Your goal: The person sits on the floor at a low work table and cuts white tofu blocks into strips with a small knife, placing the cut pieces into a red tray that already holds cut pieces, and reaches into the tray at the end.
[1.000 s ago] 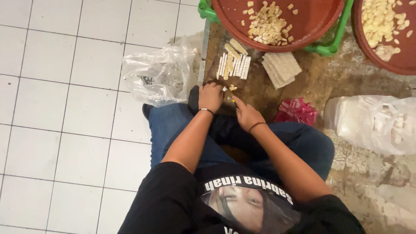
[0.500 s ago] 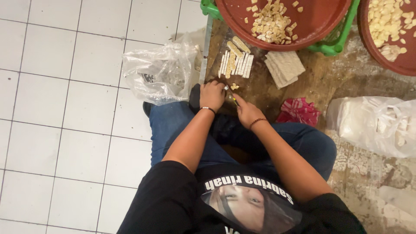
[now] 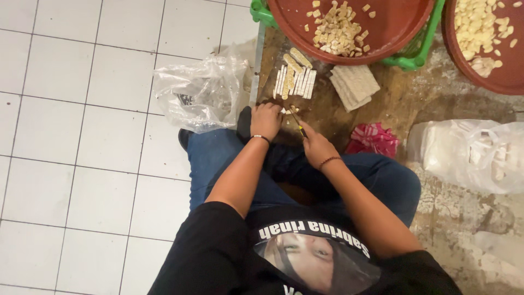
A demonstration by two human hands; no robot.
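Left hand (image 3: pixel 266 120) pressed small pale pieces (image 3: pixel 289 110); right hand (image 3: pixel 315 146) gripped one knife (image 3: pixel 297 123); two red basins (image 3: pixel 349 52), three plastic bags (image 3: pixel 202 93)

The wooden board (image 3: pixel 327 117) lies on the floor in front of the seated person's knees. The left hand (image 3: pixel 266 120) rests at the board's near edge, with the right hand (image 3: pixel 316 147) just to its right; the knife (image 3: pixel 297 123) sits between them. Just beyond the hands lies a row of cut strips (image 3: pixel 295 82), and to the right of it a stack of slabs (image 3: pixel 355 84). Farther back, 2 round basins stand side by side: the left basin (image 3: pixel 393 33) holds cut pieces (image 3: pixel 335 30), and the right basin (image 3: pixel 491 76) holds more. A crumpled bag (image 3: pixel 199 93) lies left of the board, and a filled bag (image 3: pixel 475 153) lies at the far right.
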